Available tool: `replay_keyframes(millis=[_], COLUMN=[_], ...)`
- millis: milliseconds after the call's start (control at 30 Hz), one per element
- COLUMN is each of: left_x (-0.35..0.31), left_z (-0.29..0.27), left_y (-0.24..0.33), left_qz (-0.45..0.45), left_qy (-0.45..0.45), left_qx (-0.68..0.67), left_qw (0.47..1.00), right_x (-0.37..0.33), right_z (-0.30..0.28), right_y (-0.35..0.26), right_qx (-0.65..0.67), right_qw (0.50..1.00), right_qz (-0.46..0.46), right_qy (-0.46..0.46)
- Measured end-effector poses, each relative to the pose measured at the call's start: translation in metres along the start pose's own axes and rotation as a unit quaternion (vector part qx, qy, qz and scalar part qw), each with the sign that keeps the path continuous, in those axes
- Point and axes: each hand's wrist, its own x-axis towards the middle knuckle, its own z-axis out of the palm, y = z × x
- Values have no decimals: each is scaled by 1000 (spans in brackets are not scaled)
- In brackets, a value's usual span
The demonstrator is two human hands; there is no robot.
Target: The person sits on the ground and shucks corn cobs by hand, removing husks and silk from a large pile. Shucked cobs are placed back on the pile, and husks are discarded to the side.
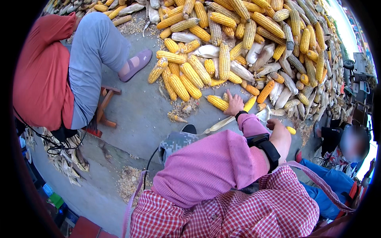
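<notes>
My right hand (235,104) reaches to the near edge of the corn pile (254,31), fingers spread. It is beside the end of a yellow corn cob (217,102) lying on the ground; whether it touches the cob is unclear. Another yellow cob (250,104) shows just right of that hand. My left forearm crosses over the right one, and my left hand (280,137) is curled, its fingertips mostly hidden. A yellow cob end (291,130) shows just beyond it; whether the hand holds it cannot be told. Pale husk (263,115) lies between the hands.
At the left a person in a red top (47,75) sits on a low wooden stool (104,107), a purple shoe (137,65) near the pile. Another person (333,186) is at the right. Loose kernels (133,184) and dry husks (69,154) litter the concrete ground (135,123).
</notes>
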Motion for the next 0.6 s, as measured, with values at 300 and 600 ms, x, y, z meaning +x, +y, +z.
replay_keyframes(millis=[300,600], left_x=[-3,-31], left_z=[0,-14], left_y=[15,33], left_qz=[-36,16], left_qy=[12,6], left_qx=[19,-7], left_qw=[999,1000], right_x=[-39,-108], right_z=[-48,-120], right_y=[19,9], right_qx=[524,934], right_qw=[842,312], right_qz=[-68,-95], right_qy=[-110,-145])
